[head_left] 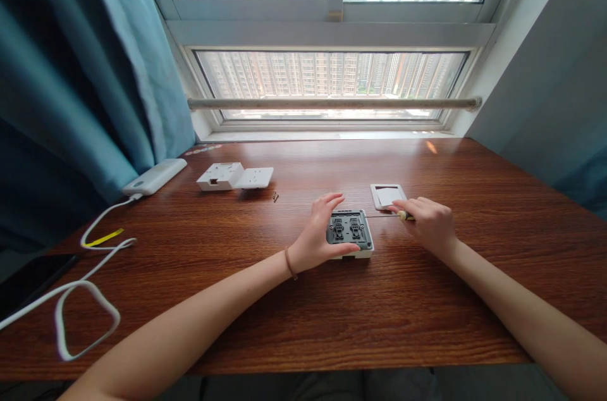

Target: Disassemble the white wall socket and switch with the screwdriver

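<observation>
**op:** Screwdriver work on my feed right now. Left hand (318,233) is cupped over the left side of the switch module (349,231), thumb on the front edge, fingers on the far side. That grip pins it flat on the surface (332,319). Right hand (427,224) has its grip closed round a screwdriver (386,215), thin shaft lying low, tip at the module's right edge.

**reply:** Tip in a slot, or just touching?

**op:** Can't tell, it's too small from the head view. The module sits mid-surface with its dark insides up, and a white cover plate (387,195) lies just behind it, apart. I'd call this the prying or loosening step at that edge, barely begun. To my eye the next move wants a firm left hold so the module doesn't skid, plus gentle pressure. Small screws (275,197) lie back-left, near a socket box (234,176).
</observation>
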Motion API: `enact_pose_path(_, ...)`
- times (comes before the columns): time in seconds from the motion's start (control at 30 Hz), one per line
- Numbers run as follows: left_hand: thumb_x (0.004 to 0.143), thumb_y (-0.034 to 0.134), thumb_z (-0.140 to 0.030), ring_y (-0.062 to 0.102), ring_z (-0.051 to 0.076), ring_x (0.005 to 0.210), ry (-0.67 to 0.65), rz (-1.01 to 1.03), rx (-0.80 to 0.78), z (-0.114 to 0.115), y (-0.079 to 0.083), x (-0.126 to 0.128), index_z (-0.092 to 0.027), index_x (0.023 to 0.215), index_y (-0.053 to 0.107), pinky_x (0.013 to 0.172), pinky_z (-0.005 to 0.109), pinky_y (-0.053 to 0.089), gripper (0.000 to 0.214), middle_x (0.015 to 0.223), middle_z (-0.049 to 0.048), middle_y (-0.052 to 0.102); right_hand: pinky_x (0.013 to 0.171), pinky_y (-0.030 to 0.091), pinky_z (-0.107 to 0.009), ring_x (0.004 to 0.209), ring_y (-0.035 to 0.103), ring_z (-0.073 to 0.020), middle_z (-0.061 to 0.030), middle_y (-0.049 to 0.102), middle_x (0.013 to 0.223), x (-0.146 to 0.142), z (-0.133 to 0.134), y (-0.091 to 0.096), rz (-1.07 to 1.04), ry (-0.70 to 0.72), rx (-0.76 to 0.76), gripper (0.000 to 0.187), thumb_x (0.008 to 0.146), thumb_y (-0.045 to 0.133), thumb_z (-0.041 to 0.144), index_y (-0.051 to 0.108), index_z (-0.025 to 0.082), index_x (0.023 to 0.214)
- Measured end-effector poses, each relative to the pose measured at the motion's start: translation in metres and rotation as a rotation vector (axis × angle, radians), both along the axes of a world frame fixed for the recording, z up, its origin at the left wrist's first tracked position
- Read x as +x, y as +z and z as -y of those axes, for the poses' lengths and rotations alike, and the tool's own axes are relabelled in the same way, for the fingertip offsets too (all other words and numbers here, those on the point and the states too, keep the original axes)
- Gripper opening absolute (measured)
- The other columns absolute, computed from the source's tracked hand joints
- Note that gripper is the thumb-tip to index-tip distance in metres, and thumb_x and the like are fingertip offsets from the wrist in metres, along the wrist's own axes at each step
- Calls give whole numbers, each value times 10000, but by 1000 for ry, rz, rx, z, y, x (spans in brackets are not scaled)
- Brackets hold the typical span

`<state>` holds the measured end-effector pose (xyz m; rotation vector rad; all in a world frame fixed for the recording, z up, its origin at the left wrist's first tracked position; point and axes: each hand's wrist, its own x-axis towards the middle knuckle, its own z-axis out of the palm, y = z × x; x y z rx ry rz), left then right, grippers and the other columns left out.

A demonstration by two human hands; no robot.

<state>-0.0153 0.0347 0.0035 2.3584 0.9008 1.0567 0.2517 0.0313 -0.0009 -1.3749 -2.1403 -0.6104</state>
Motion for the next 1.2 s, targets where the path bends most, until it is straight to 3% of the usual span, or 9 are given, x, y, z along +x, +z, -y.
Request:
enact_pose_path(0.13,638,669,-516,254,302,1301,-3,-77,281,3,23,-5,-203,1241,414,1078,514,164,726,1323,123,421,565,223,-310,587,439,-154,-14,554,555,-24,15,33,313,-29,163,231,869,462,246,630,203,716)
enact_pose_path(0.23,745,589,-469,453,260,1173,-37,-189,355,9,42,-5,-191,1150,510,1043,480,253,497,1170,95,576,575,216,-322,620,416,-164,-32,523,592,-54,18,60,418,-8,224,215,838,443,118,597,178,699)
enact_pose_path(0.33,794,550,-415,608,198,830,15,-226,231,13,51,-3,-150,968,598,770,340,469,321,887,70,672,583,233,-328,637,401,-174,-42,496,615,-89,14,81,457,94,284,230,825,419,89,564,169,665)
enact_pose_path(0.43,797,560,-319,576,136,577,134,-140,15,13,53,-4,-153,722,607,564,249,446,188,652,10,660,641,297,-335,694,416,-183,-44,505,683,-117,5,92,468,211,353,200,827,416,102,577,171,731)
enact_pose_path(0.57,809,527,-232,598,135,623,101,5,-180,9,56,-8,-155,707,615,628,245,442,155,667,3,682,846,342,-369,855,434,-210,-60,539,844,-132,-7,99,411,258,390,207,844,411,123,579,158,958)
enact_pose_path(0.7,859,455,-323,595,158,709,-97,186,-347,5,59,-10,-131,807,632,723,283,434,266,706,44,667,998,285,-404,1072,382,-236,-73,503,1099,-128,-13,103,234,338,426,395,834,444,129,438,195,1223)
enact_pose_path(0.9,850,465,-362,526,132,827,-151,786,-635,-12,48,-15,-149,983,628,731,234,415,299,875,55,586,924,385,-460,1111,403,-275,-114,460,1175,-105,-16,69,-354,366,72,536,794,551,260,333,192,1278)
enact_pose_path(1.0,842,479,-325,498,92,711,-185,932,-832,-19,44,-22,-117,990,636,659,201,413,300,798,36,555,922,403,-424,1057,466,-245,-92,533,1094,-91,-9,33,-409,481,-224,434,784,576,329,435,199,1174)
enact_pose_path(1.2,818,517,-213,534,74,641,-279,1058,-1047,-23,40,-28,-133,1022,586,657,217,439,230,822,27,607,1030,309,-422,1217,367,-258,-119,406,1299,-72,-1,-13,-488,550,-513,645,735,626,405,346,209,1282)
